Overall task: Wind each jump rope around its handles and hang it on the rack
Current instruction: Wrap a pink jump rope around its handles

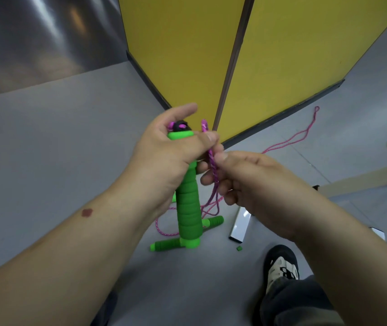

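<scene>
The left hand [164, 149] grips the upper part of a green handle [189, 203], held upright above the grey floor [58, 142], while the right hand [242, 177] pinches the pink rope [212, 161] just beside it. Two more green handles [166, 245] lie on the floor below, and rope trails right along the base edge of the yellow panels [282, 62]. Open floor spreads left, and a shoe [282, 267] stands at lower right.

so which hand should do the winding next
Right, probably: the right hand already pinches the pink rope, while the left hand grips the green handle upright.
</scene>
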A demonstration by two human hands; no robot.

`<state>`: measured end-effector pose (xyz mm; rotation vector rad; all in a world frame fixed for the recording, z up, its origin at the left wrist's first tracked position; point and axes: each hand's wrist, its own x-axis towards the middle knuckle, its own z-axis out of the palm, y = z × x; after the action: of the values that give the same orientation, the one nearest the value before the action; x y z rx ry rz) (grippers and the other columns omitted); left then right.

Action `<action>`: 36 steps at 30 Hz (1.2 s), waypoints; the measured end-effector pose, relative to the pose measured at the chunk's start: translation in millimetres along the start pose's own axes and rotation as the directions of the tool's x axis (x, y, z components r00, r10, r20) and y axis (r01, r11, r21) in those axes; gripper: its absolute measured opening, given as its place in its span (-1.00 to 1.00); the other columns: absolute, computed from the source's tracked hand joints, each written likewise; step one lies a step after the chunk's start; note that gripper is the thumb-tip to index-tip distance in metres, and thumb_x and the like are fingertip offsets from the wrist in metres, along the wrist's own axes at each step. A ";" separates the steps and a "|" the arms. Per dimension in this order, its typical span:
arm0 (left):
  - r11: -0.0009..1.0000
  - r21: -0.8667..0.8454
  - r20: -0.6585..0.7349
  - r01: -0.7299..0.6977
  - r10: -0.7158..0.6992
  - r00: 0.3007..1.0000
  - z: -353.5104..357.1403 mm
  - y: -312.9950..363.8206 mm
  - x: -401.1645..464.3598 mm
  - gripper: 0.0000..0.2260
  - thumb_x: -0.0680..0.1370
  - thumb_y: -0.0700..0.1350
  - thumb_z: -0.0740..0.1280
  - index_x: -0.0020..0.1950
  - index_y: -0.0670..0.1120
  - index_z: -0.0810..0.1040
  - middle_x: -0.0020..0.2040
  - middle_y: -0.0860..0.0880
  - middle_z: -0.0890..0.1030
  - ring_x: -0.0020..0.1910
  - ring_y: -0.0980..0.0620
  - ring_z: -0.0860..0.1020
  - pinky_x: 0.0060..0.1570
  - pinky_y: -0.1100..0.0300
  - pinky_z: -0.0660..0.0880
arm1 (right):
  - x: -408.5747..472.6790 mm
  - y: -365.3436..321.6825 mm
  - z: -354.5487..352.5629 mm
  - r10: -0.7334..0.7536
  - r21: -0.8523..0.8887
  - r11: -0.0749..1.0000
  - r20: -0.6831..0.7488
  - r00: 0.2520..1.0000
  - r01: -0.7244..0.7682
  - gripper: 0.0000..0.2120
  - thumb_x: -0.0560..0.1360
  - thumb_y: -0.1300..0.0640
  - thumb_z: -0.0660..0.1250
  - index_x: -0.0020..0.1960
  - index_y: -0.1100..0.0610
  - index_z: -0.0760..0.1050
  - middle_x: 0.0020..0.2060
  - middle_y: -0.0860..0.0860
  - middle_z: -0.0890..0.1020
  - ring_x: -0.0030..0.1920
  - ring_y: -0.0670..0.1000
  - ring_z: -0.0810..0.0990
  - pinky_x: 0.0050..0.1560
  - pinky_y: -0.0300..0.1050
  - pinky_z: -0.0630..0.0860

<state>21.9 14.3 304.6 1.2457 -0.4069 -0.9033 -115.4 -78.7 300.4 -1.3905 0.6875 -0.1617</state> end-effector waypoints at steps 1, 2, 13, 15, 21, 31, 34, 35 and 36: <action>1.000 -0.015 -0.036 0.001 -0.002 0.999 -1.8 1.3 1.5 -0.52 0.52 -0.30 0.49 0.39 0.00 0.51 -0.13 -0.15 0.74 -0.21 -0.03 0.72 -0.33 0.18 0.59 | -0.8 0.3 -0.1 -0.021 -0.077 0.997 0.012 1.000 0.022 -0.79 0.64 0.07 0.30 0.00 0.10 0.70 -0.15 0.04 0.71 -0.24 -0.04 0.47 -0.22 -0.14 0.41; 1.000 -0.001 -0.071 0.002 -0.002 0.997 -3.5 1.5 2.9 -0.51 0.53 -0.28 0.50 0.41 0.01 0.50 -0.07 -0.14 0.75 -0.17 -0.02 0.75 -0.33 0.20 0.58 | -1.1 1.1 -0.6 -0.058 -0.125 0.991 -0.002 0.998 0.057 -0.81 0.63 0.12 0.31 0.02 0.09 0.71 -0.16 0.03 0.72 -0.25 -0.05 0.49 -0.21 -0.15 0.44; 0.953 0.303 0.181 -0.012 -0.046 0.982 5.1 -7.6 -7.6 -0.41 0.52 -0.27 0.51 0.47 0.13 0.46 -0.10 -0.07 0.75 -0.09 -0.05 0.75 -0.24 0.17 0.60 | 2.0 -1.0 -7.8 -0.133 0.162 0.970 -0.270 0.954 0.181 -0.83 0.60 0.12 0.36 0.10 0.05 0.71 -0.31 -0.05 0.59 -0.26 -0.02 0.39 -0.23 -0.14 0.37; 0.943 0.332 0.143 -0.025 -0.024 0.989 3.8 -9.0 -5.0 -0.38 0.50 -0.24 0.54 0.48 0.15 0.44 -0.08 -0.02 0.74 -0.11 -0.05 0.73 -0.24 0.15 0.62 | 1.9 0.4 -5.2 -0.133 0.169 0.969 -0.251 0.959 0.179 -0.85 0.58 0.13 0.37 0.09 0.07 0.70 -0.23 -0.04 0.69 -0.23 0.01 0.42 -0.22 -0.15 0.38; 0.932 0.354 0.176 -0.074 0.012 0.984 6.0 -8.7 -8.8 -0.58 0.53 -0.23 0.52 0.30 0.14 0.58 -0.14 -0.04 0.73 -0.11 -0.12 0.71 -0.24 0.06 0.67 | 3.4 2.0 -10.2 -0.178 0.095 0.972 -0.299 0.938 0.214 -0.86 0.54 0.07 0.44 0.07 0.02 0.72 -0.17 0.00 0.64 -0.23 -0.03 0.46 -0.21 -0.14 0.40; 0.997 0.072 -0.005 0.010 -0.010 1.000 -4.4 0.5 2.7 -0.55 0.54 -0.30 0.46 0.36 0.03 0.52 -0.06 -0.01 0.75 -0.19 0.03 0.72 -0.32 0.18 0.61 | 0.1 1.1 -1.4 -0.189 -0.037 0.982 -0.047 0.981 0.187 -0.82 0.61 0.12 0.33 0.01 0.03 0.72 -0.16 0.04 0.70 -0.26 -0.05 0.50 -0.21 -0.16 0.47; 0.975 0.211 0.152 0.064 -0.098 0.983 2.0 -4.3 -4.5 -0.45 0.53 -0.35 0.44 0.42 0.09 0.49 0.03 -0.10 0.75 -0.08 -0.09 0.74 -0.35 0.19 0.56 | 1.8 -2.4 -6.5 -0.220 0.044 0.972 -0.180 0.959 0.231 -0.83 0.62 0.12 0.32 0.07 0.06 0.70 -0.25 0.00 0.68 -0.29 -0.04 0.45 -0.23 -0.13 0.41; 0.966 0.254 0.190 0.051 -0.101 0.977 3.6 -6.9 -6.1 -0.44 0.52 -0.34 0.45 0.42 0.11 0.49 -0.01 -0.10 0.75 -0.06 -0.14 0.73 -0.32 0.15 0.59 | 1.7 -3.3 -7.4 -0.208 0.060 0.972 -0.220 0.953 0.226 -0.82 0.63 0.12 0.31 0.09 0.06 0.69 -0.34 -0.06 0.64 -0.32 -0.05 0.41 -0.25 -0.14 0.38; 0.955 0.294 0.203 0.028 -0.091 0.975 5.1 -8.6 -7.5 -0.45 0.53 -0.33 0.46 0.41 0.13 0.49 -0.04 -0.09 0.75 -0.05 -0.16 0.73 -0.29 0.11 0.62 | 1.5 -3.2 -8.6 -0.194 0.072 0.973 -0.252 0.948 0.218 -0.81 0.63 0.11 0.31 0.11 0.06 0.69 -0.40 -0.09 0.57 -0.34 -0.05 0.38 -0.26 -0.15 0.35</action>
<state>10.7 16.5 299.7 1.4383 -0.6969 -1.0622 -117.8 -87.3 302.7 -1.3577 0.7248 -0.5335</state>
